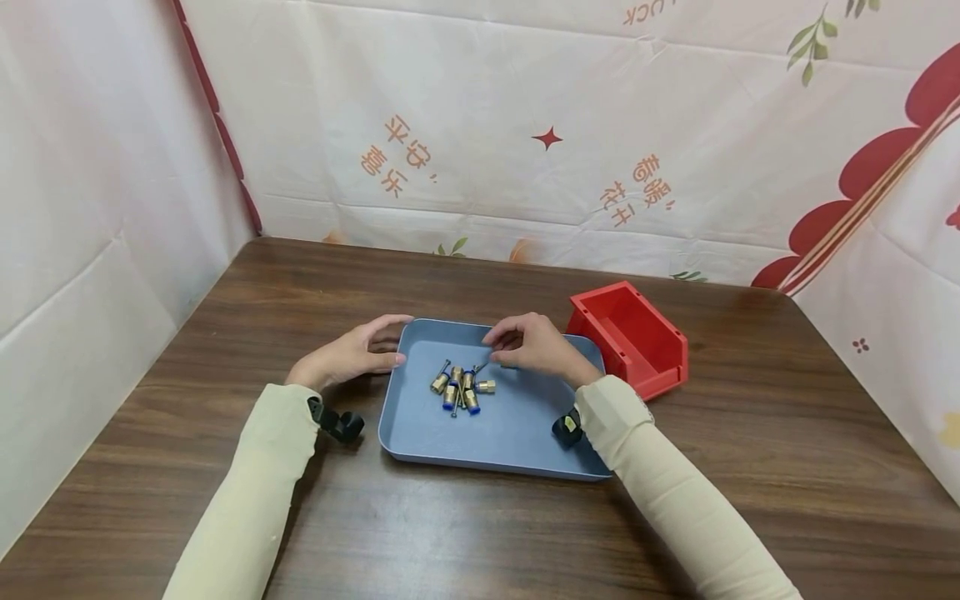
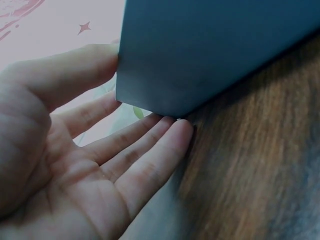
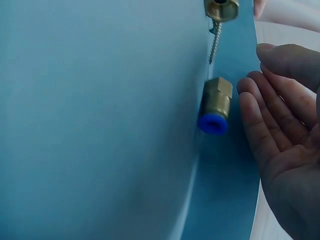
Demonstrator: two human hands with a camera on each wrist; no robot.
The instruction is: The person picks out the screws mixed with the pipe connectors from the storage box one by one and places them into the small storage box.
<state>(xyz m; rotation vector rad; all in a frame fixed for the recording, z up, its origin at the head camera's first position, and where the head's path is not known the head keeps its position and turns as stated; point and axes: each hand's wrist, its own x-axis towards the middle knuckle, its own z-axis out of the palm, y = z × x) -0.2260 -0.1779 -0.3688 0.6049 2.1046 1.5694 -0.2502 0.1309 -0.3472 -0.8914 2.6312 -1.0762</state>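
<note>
A blue-grey tray (image 1: 495, 442) lies on the table with a small heap of brass fittings (image 1: 470, 400) with blue rings and several thin screws (image 1: 446, 367) in it. My left hand (image 1: 352, 350) is at the tray's left side, its extended fingers and thumb touching the outer wall (image 2: 165, 60). Above the tray's far right part is my right hand (image 1: 536, 343), fingers loosely bent and nothing visible between them. In the right wrist view, one brass fitting (image 3: 216, 105) lies by its fingertips, with a screw (image 3: 216, 42) and another fitting (image 3: 222, 9) beyond.
An open red plastic bin (image 1: 633, 333) stands against the tray's far right corner. The brown wooden table (image 1: 322, 275) reaches back to a white printed cloth (image 1: 480, 100), which also hangs along both sides.
</note>
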